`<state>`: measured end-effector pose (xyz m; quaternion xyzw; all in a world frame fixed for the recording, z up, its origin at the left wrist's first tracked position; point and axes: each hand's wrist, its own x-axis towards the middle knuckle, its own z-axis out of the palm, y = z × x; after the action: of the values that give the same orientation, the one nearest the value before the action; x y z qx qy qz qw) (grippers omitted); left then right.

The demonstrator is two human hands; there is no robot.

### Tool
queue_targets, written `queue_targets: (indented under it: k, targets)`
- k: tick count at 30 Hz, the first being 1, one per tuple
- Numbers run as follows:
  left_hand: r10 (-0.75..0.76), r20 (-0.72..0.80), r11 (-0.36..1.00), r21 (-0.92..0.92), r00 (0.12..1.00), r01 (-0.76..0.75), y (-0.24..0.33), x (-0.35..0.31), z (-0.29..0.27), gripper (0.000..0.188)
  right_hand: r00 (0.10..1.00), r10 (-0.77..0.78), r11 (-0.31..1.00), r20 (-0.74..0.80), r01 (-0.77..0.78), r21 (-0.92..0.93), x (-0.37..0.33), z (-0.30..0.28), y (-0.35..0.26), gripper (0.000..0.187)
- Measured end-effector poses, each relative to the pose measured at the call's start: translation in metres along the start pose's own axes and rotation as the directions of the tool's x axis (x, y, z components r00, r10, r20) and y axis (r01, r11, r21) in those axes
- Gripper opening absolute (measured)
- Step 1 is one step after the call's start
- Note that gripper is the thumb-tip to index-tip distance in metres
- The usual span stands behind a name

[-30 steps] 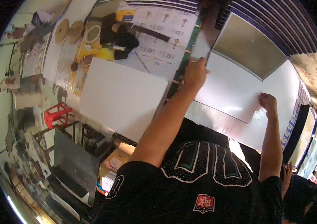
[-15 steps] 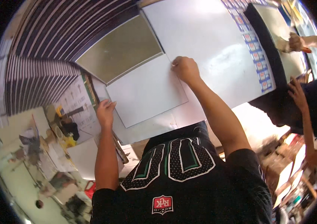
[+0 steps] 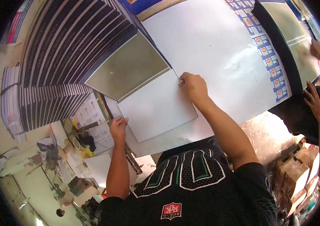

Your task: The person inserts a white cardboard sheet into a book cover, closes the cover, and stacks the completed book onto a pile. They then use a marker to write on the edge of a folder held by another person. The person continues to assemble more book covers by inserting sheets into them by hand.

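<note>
A white sheet [image 3: 156,109] lies in front of me on the pale work surface. Its far edge meets a grey-brown board [image 3: 130,67] with a dark border, like the inside of an open hardcover; I cannot tell how the two are joined. At the sheet's left edge, my left hand [image 3: 118,130] has its thumb and fingers pinched together. Across from it, my right hand [image 3: 194,87] is closed at the right edge near the far corner, fingertips pressed on the sheet's rim.
Tall stacks of dark-covered books [image 3: 69,49] rise at the left. A large white sheet [image 3: 212,56] with a printed blue border [image 3: 269,62] covers the table to the right. Farther right, another person's hands [image 3: 315,101] are beside a similar grey-brown board [image 3: 286,24]. Cardboard boxes [image 3: 297,169] stand below.
The whole scene has shifted slightly right and down as the view moved. Both my hands keep their places at the sheet's edges. The other person's far hand has moved and is blurred.
</note>
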<state>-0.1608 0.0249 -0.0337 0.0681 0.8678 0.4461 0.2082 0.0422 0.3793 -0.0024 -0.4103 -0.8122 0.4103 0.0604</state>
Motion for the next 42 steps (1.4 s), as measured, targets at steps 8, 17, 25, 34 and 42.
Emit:
queue_targets:
  k: [8,17,25,34,42]
  targets:
    - [0.099,-0.06,0.96,0.269,0.993,-0.079,0.014,-0.004,0.002,0.054,0.995,-0.101,0.982,0.018,0.102,-0.158,0.021,0.012,-0.001,0.034]
    - [0.508,0.228,0.632,0.557,0.83,-0.539,0.088,-0.034,0.109,0.068,0.988,0.008,0.83,0.157,0.081,-0.552,0.045,-0.004,-0.027,0.05]
    - [0.444,0.165,0.691,0.563,0.881,-0.454,0.077,-0.048,0.115,0.072,0.97,-0.139,0.874,0.201,0.216,-0.436,0.07,-0.007,-0.04,0.08]
    - [0.432,0.159,0.769,0.449,0.887,-0.455,0.063,-0.114,0.137,0.073,0.878,-0.377,0.809,0.294,0.158,0.566,0.136,-0.002,-0.077,0.048]
    - [0.535,0.119,0.678,0.53,0.836,-0.509,0.014,-0.153,0.156,0.061,0.87,-0.384,0.87,0.308,0.23,0.436,0.119,-0.014,-0.071,0.066]
